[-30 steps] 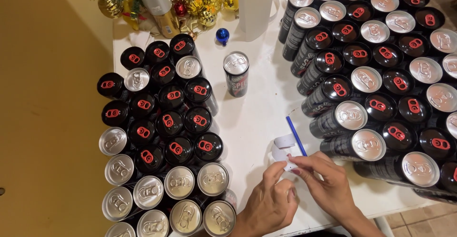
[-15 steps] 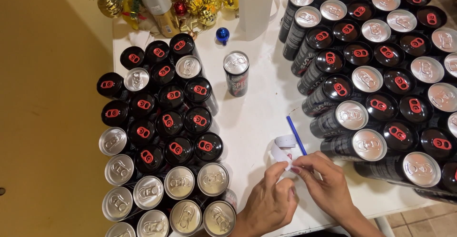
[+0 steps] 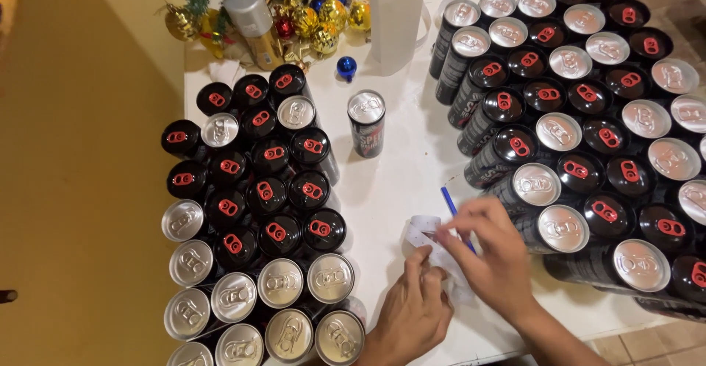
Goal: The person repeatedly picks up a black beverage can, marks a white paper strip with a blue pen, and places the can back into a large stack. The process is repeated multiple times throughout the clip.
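- Little has shifted since the earlier frames: your two hands stay over the same white slip at the lower middle of the frame, and the cans stand as they did.
- The white table [image 3: 401, 182] fills the middle of the frame, bare down its centre strip.
- The right-hand block of cans [image 3: 588, 138] takes up the upper right and right of the frame, black tops with red tabs mixed with silver tops.
- The left-hand block of cans [image 3: 257, 219] runs from the left middle down to the bottom edge, black tops above, silver tops below.
- A heap of ornaments [image 3: 316, 13], gold, red and blue, lies at the upper middle, beside a white paper roll [image 3: 397, 13].
- Your right hand [image 3: 493, 252] lies at the lower right of centre, fingers curled, pinching the top edge of the slip.
- Your left hand [image 3: 412, 311] sits below it, fingertips closed on the slip's lower part.
- A single can [image 3: 366, 123] stands alone between the two blocks.
- The white paper slip [image 3: 428, 235] lies on the table, partly under both hands.
- A blue pen [image 3: 450, 203] lies just beside the slip, its lower end hidden under your right hand.
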